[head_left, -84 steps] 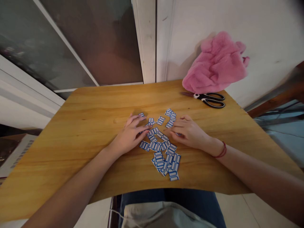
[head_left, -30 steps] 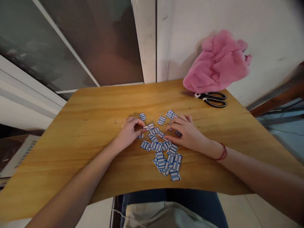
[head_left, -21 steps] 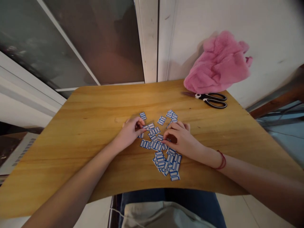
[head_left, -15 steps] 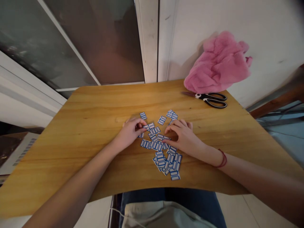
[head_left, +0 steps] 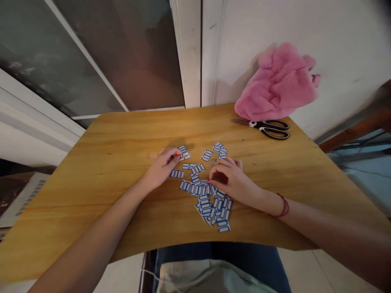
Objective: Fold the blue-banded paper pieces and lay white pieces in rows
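Observation:
Small white label stickers with blue borders [head_left: 200, 189], cut into short strips, lie scattered and overlapping in the middle of the wooden table. At the far left of the pile, my left hand [head_left: 165, 166] pinches a label sticker [head_left: 185, 156] between thumb and fingertips, just over another strip. My right hand [head_left: 231, 179] is bent over the right side of the pile, its thumb and index finger closed together at the edge of a label strip. Its palm and fingers cover some of the stickers. A red cord circles the right wrist.
Black-handled scissors [head_left: 265, 127] lie at the back right of the wooden table [head_left: 131, 134]. A crumpled pink plush cloth [head_left: 276, 85] rests behind them against the wall. On the left, below table level, stands a box [head_left: 29, 199]. A glazed door borders the table's back edge.
My left hand has moved away from the pile's centre, up and left, carrying a label sticker towards the far strip. My right thumb and index finger have closed together at a label strip.

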The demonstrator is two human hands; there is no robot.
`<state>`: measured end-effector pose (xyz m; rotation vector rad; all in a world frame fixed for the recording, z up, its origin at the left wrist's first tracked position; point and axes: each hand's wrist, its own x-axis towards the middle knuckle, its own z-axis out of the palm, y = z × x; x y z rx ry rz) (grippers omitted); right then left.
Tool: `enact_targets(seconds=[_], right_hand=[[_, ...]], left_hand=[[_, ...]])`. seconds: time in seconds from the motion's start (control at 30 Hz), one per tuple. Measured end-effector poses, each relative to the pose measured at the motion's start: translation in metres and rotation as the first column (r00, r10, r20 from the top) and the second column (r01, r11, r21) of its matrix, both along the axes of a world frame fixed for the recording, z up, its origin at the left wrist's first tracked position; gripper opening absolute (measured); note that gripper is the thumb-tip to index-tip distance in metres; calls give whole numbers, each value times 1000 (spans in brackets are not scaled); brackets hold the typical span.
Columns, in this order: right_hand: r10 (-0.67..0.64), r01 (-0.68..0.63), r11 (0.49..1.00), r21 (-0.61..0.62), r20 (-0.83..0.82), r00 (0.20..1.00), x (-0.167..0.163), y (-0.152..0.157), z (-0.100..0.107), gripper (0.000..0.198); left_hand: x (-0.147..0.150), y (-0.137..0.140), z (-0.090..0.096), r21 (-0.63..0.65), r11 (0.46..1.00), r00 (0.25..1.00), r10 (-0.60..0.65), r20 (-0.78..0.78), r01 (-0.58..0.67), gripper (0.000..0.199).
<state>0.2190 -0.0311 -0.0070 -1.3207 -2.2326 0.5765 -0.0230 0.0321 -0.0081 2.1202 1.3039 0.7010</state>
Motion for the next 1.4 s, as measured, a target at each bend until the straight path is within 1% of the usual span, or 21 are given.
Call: enact_targets(seconds=[0.1, 0.2, 0.27, 0.33, 0.47, 0.6, 0.73, 0.87, 0.97, 1.07, 1.17, 1.2, 1.27, 1.33, 1.4], right_hand=[[7, -8, 1000, -2, -32, 999, -1, -2, 3, 12], [1, 1, 1000, 29, -57, 998, 1, -2, 4, 9], [-13, 17, 998, 53, -72, 997, 2, -2, 4, 7], [-27, 33, 997, 69, -86, 996, 2, -1, 3, 7], [-53, 64, 994, 91, -115, 992, 3, 0, 2, 7], [-80, 96, 990, 107, -142, 987, 3, 1, 2, 6], [-92, 109, 988, 112, -148, 985, 4, 2, 3, 6], [-92, 112, 986, 121, -155, 984, 4, 3, 2, 6], [-81, 99, 990, 105, -160, 984, 4, 5, 1, 5], [-57, 71, 995, 71, -184, 981, 3, 6, 2, 6], [-9, 4, 1000, -17, -269, 963, 3, 4, 4, 8], [1, -15, 999, -45, -301, 954, 3, 4, 4, 10], [2, -35, 996, -88, -349, 937, 2, 3, 3, 14], [-4, -44, 992, -116, -378, 926, 1, 2, 2, 17], [-4, -54, 990, -131, -406, 914, 1, 3, 0, 20]], left_hand=[[3, -4, 4, 37, 997, 989, -58, -134, 63, 17], [6, -8, 3, 69, 995, 968, -50, -245, 69, 11], [6, -8, 0, 89, 994, 962, -38, -270, 64, 7], [4, -7, -2, 96, 993, 964, -38, -264, 65, 8], [0, -3, -5, 81, 994, 974, -53, -219, 72, 16], [-2, 0, -6, 55, 995, 978, -74, -192, 86, 11], [0, 0, -5, 39, 997, 989, -67, -135, 73, 10], [2, 0, -7, -52, 996, 996, -75, -40, 73, 12], [1, 1, -8, -108, 990, 996, -83, 30, 86, 10], [0, 1, -6, -155, 987, 995, -35, 91, 49, 13], [3, -3, 0, -183, 983, 983, 49, 178, -15, 18], [5, -6, 2, -188, 982, 977, 49, 206, -10, 18], [9, -13, 6, -213, 975, 969, -6, 246, 60, 18], [15, -22, 9, -264, 952, 960, -85, 266, 157, 16], [19, -30, 10, -316, 921, 953, -145, 268, 229, 15]])
